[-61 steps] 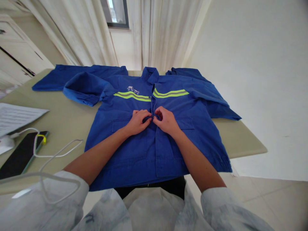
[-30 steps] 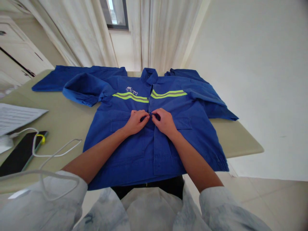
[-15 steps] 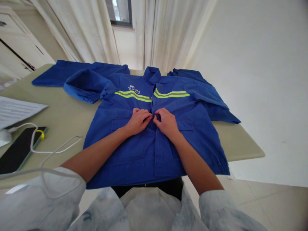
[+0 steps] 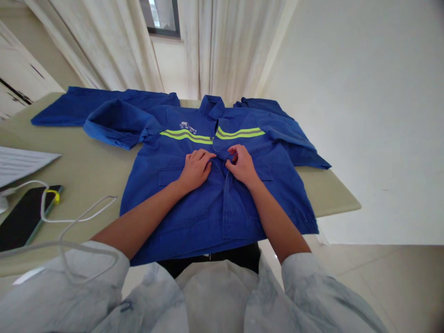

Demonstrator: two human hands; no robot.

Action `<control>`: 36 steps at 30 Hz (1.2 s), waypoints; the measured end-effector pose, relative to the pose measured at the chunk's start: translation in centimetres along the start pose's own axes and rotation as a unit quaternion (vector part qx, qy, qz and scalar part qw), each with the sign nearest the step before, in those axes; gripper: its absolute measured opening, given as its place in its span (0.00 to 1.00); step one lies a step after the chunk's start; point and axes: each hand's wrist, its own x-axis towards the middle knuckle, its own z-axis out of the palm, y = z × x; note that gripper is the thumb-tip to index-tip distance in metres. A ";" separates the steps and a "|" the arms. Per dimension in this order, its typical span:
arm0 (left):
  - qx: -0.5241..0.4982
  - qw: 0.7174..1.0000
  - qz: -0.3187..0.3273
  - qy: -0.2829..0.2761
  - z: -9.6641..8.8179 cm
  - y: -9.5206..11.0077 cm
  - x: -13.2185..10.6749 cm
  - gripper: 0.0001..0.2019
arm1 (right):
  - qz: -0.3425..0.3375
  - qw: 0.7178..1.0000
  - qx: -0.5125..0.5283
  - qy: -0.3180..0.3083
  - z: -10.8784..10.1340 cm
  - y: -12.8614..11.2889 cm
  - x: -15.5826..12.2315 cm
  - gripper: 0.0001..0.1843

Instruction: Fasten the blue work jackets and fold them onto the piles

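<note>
A blue work jacket (image 4: 183,203) lies front up on the table, its collar at the far side and yellow-green reflective stripes across the chest. At the middle of its front opening, my left hand (image 4: 196,171) is closed on the cloth edge, thumb under and fingers on top. My right hand (image 4: 243,165) bends thumb and forefinger round the front flap (image 4: 225,156), which is lifted and folded there. The flap's upper part stands slightly open near the stripes, where a small dark button (image 4: 211,138) shows. Whatever lies between my fingertips is hidden.
More blue clothing (image 4: 100,106) lies folded behind the jacket. At left on the beige table (image 4: 93,175) are a printed sheet (image 4: 24,162), a phone (image 4: 27,217) and a white cable (image 4: 69,219). Curtains (image 4: 239,46) hang behind; a white wall (image 4: 364,115) stands at right.
My right hand has moved slightly up and away from my left, and its fingers have loosened a little. The flap between my hands is now more lifted and creased. The view has shifted slightly.
</note>
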 end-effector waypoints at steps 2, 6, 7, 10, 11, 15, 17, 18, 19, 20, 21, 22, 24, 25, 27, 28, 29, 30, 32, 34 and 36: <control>0.012 0.997 0.066 -0.027 -0.5 0.3 -0.2 0.17 | -0.069 0.996 -0.058 -0.013 -0.9 -1.5 -0.8 0.18; -0.016 0.977 0.186 -0.101 -1.1 1.2 -0.8 0.13 | -0.150 0.967 -0.126 -0.165 -2.4 -5.4 -5.1 0.07; -0.025 0.973 0.200 -0.109 -1.1 1.4 -1.0 0.11 | -0.143 0.961 -0.141 -0.189 -2.7 -6.0 -6.6 0.06; -0.042 0.967 0.216 -0.126 -0.8 2.0 -1.4 0.09 | -0.075 0.963 -0.178 -0.187 -3.3 -6.7 -10.4 0.08; -0.044 0.967 0.216 -0.129 -0.7 2.1 -1.5 0.09 | -0.050 0.967 -0.180 -0.173 -3.5 -6.5 -11.2 0.08; -0.058 0.961 0.233 -0.140 -0.7 2.6 -1.7 0.11 | 0.008 0.977 -0.175 -0.121 -3.5 -5.8 -12.6 0.10; -0.075 0.957 0.238 -0.146 -0.8 2.9 -1.7 0.12 | 0.018 0.973 -0.203 -0.112 -3.2 -5.9 -12.4 0.07; -0.081 0.957 0.235 -0.148 -0.9 3.1 -1.8 0.11 | 0.019 0.968 -0.223 -0.113 -3.1 -6.1 -12.2 0.05; -0.084 0.958 0.230 -0.149 -0.9 3.2 -1.8 0.11 | 0.016 0.963 -0.244 -0.118 -3.0 -6.3 -12.0 0.04; -0.084 0.960 0.223 -0.150 -0.9 3.3 -1.8 0.11 | 0.009 0.957 -0.262 -0.123 -2.9 -6.4 -11.8 0.03; -0.082 0.961 0.217 -0.149 -0.9 3.3 -1.8 0.11 | 0.003 0.953 -0.274 -0.127 -2.8 -6.5 -11.7 0.02; -0.080 0.963 0.211 -0.145 -0.9 3.3 -1.8 0.11 | -0.002 0.952 -0.277 -0.128 -2.7 -6.5 -11.5 0.02; -0.075 0.966 0.207 -0.136 -0.8 3.2 -1.8 0.11 | -0.002 0.962 -0.244 -0.120 -2.5 -6.2 -11.3 0.04; -0.072 0.967 0.206 -0.131 -0.8 3.2 -1.8 0.11 | 0.003 0.971 -0.213 -0.111 -2.3 -5.9 -11.3 0.05; -0.068 0.968 0.208 -0.125 -0.9 3.1 -1.8 0.11 | 0.015 0.986 -0.146 -0.085 -2.1 -5.3 -11.4 0.04; -0.067 0.967 0.210 -0.126 -1.0 3.0 -1.8 0.10 | 0.022 0.990 -0.122 -0.069 -1.9 -5.0 -11.5 0.04; -0.068 0.966 0.212 -0.129 -1.1 3.1 -1.9 0.10 | 0.029 0.992 -0.108 -0.053 -1.7 -4.8 -11.6 0.03; -0.072 0.965 0.215 -0.132 -1.1 3.1 -1.9 0.08 | 0.034 0.993 -0.105 -0.037 -1.6 -4.7 -11.8 0.02; -0.085 0.962 0.220 -0.137 -1.2 3.3 -1.9 0.06 | 0.032 0.991 -0.129 -0.012 -1.2 -4.7 -12.2 0.03; -0.102 0.961 0.218 -0.136 -1.2 3.5 -1.9 0.06 | 0.015 0.985 -0.174 0.005 -1.0 -5.0 -12.5 0.04; -0.111 0.962 0.213 -0.131 -1.2 3.7 -1.9 0.06 | -0.006 0.976 -0.216 0.015 -0.8 -5.3 -12.7 0.05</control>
